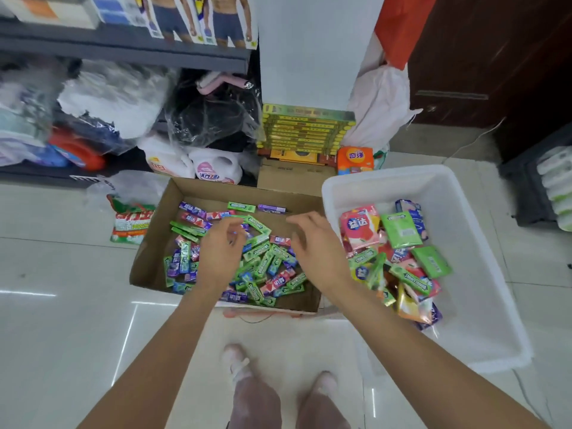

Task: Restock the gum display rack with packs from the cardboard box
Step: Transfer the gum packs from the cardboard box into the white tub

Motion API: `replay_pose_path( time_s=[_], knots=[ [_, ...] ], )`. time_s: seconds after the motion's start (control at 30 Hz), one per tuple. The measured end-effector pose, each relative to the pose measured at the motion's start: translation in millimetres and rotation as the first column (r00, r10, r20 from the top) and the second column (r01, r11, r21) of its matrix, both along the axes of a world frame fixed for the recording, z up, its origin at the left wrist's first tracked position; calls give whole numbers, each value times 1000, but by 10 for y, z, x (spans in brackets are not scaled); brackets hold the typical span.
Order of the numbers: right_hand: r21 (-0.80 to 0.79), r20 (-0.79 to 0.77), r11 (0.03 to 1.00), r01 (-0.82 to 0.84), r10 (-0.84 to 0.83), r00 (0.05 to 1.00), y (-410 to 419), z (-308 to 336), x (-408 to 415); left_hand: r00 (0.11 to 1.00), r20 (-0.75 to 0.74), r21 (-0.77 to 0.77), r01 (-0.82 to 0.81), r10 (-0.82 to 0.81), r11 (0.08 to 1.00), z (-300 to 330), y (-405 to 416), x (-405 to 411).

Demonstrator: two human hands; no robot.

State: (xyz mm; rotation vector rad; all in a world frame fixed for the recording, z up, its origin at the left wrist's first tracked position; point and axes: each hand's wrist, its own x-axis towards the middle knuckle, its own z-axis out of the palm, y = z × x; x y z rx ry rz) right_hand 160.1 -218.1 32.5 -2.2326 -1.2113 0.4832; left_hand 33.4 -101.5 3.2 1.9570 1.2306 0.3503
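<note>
An open cardboard box (154, 243) lies on the floor, holding several loose gum packs (263, 258) in green, purple, red and blue. Both of my hands hover over the pile. My left hand (221, 246) has its fingers loosely curled above the packs and holds nothing that I can see. My right hand (312, 243) is spread with relaxed fingers above the right side of the box, empty. No gum display rack is in view.
A white plastic tub (483, 274) with bagged gum and more packs stands right of the box. Yellow-green flat boxes (306, 128) are stacked behind. Shelves with bagged goods (108, 97) fill the back left. My feet (278, 370) stand on tiled floor below.
</note>
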Motion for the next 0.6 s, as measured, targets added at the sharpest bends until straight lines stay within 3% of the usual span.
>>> replay_pose_path(
  time_s=[0.23,0.47,0.6],
  knots=[
    [-216,-35,975,-48,41,999,806,-643,-595,978,-143,0,153,-151,988,-456,882,-618],
    [-431,-58,902,-22,-4,998,1123,-1194,-641,860,-335,-76,383,-385,921,-993,1249,-762],
    [-523,-38,852,-25,6,999,1173,-1426,-543,829,-348,-125,421,-437,898,-1237,1293,-665]
  ],
)
